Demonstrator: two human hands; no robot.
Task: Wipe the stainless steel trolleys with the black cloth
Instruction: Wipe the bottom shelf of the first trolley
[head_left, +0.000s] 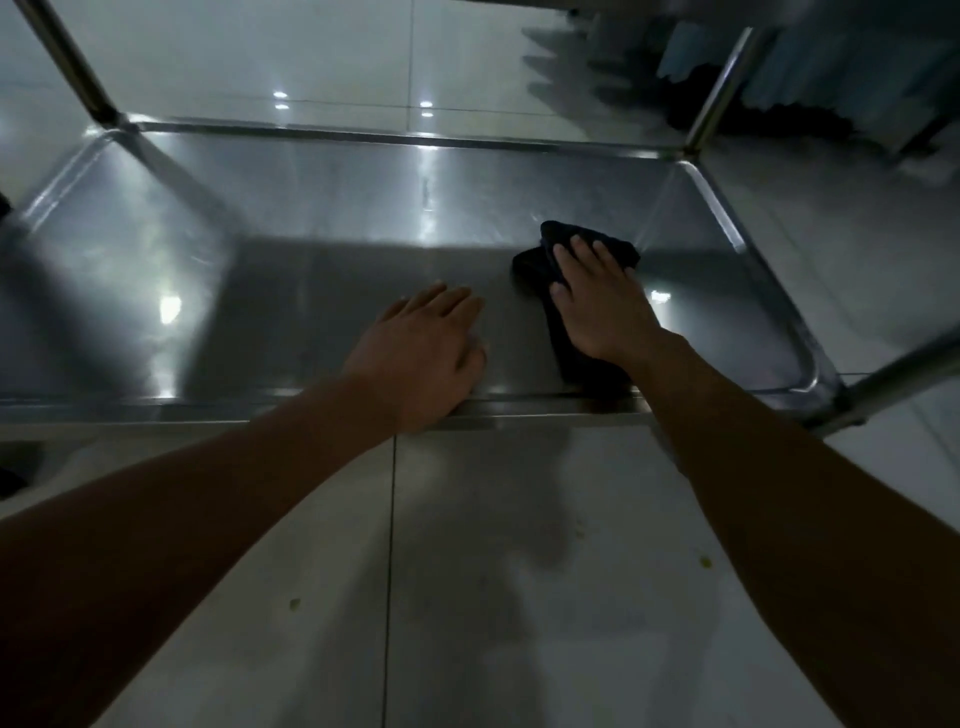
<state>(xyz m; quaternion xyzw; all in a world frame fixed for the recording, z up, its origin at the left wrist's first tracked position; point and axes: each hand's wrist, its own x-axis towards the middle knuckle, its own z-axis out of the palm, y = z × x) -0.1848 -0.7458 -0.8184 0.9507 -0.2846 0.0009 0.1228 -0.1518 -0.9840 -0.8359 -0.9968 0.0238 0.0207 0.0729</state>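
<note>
- Stainless steel trolley (322, 291): low shelf seen from above, a shallow tray with a raised lip on all four sides and rounded corners.
- Near lip runs across the view just under both wrists; far lip runs between the two rear posts.
- Rear left post (67, 62) and rear right post (722, 88) rise from the far corners; a front right post (893, 374) leaves the near right corner at a slant.
- Black cloth (530, 267) lies flat on the shelf surface, right of centre, bunched at its far end with a strip trailing back toward the near lip.
- Right hand (602, 301) lies palm down on the cloth, fingers spread and flat, pressing rather than clutching it.
- Cloth sits near the right side wall but apart from it; bare steel shows between cloth and the right lip.
- Left hand (426, 348) is open, palm down, fingers together, resting on the shelf just inside the near lip, with the heel of the hand over that lip. It holds nothing.
- Hands are near each other, not touching; a strip of bare steel shows between them.
- Left half of the shelf is open steel up to the left wall and far lip.
- Tiled floor (467, 597) in the foreground, with a couple of small yellowish specks.
</note>
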